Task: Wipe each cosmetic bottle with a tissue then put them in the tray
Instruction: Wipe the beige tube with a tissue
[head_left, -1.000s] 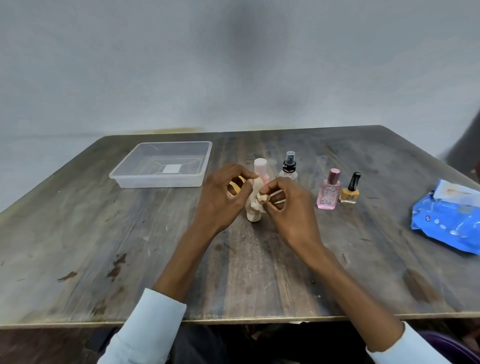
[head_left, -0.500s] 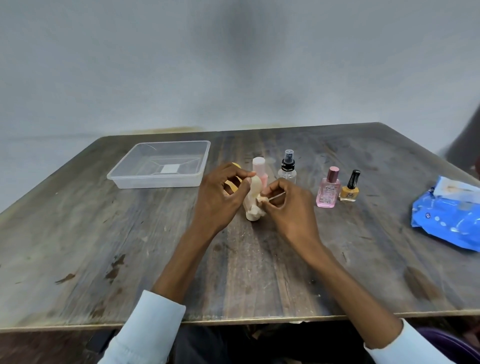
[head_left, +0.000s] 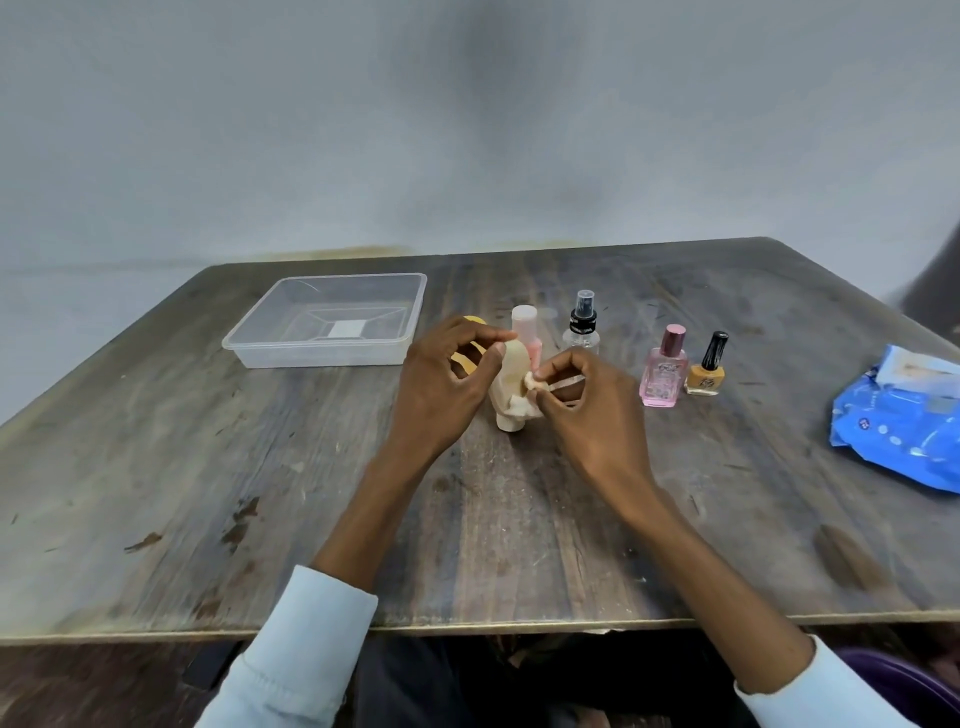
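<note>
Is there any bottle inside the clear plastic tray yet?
No, the clear plastic tray holds no bottle; only a white label shows on its floor.

Head view — looking forward and down
The single camera is sitting above the table's (head_left: 156, 467) near edge, facing the far wall (head_left: 467, 130) — close over both forearms.

Worn wooden table (head_left: 260, 493) set against grey wall (head_left: 467, 130); blue wipes pack (head_left: 898, 431) lying at right edge.
</note>
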